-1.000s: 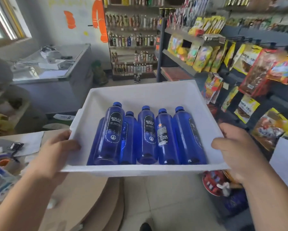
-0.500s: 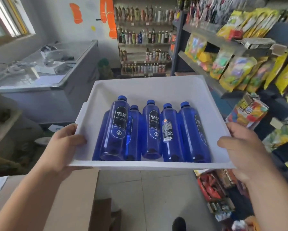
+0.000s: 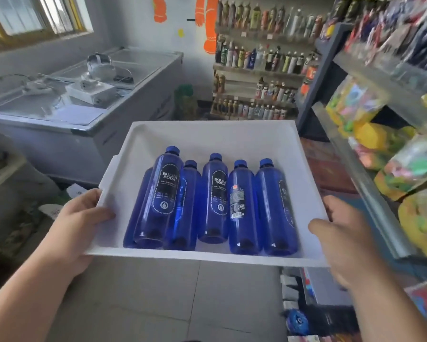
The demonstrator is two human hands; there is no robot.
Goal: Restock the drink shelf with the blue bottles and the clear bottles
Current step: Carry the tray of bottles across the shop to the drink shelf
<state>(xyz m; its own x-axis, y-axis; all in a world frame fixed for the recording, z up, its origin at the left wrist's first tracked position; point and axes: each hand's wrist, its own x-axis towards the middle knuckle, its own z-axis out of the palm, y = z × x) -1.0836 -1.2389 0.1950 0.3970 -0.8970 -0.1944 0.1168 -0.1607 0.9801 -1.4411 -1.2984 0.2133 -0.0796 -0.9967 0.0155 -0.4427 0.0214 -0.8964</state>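
I carry a white tray [image 3: 214, 135] in front of me at waist height. Several blue bottles [image 3: 213, 198] with blue caps and dark labels lie side by side in it, caps pointing away from me; one lies on top of others at the left. My left hand [image 3: 80, 218] grips the tray's left rim, thumb over the edge. My right hand [image 3: 343, 233] grips the right rim near the front corner. The drink shelf [image 3: 259, 70] stands against the far wall, packed with assorted bottles. No clear bottles show in the tray.
A long chest freezer [image 3: 89, 114] with loose items on its lid runs along the left. Snack shelves [image 3: 370, 134] with hanging bags crowd the right side. A tiled floor aisle [image 3: 158, 299] leads ahead between them. Boxes and goods sit low at the right.
The view has moved forward down the aisle: the counter at the lower left has dropped out of sight, and the drink shelf and freezer look closer. Both hands hold the tray as before.
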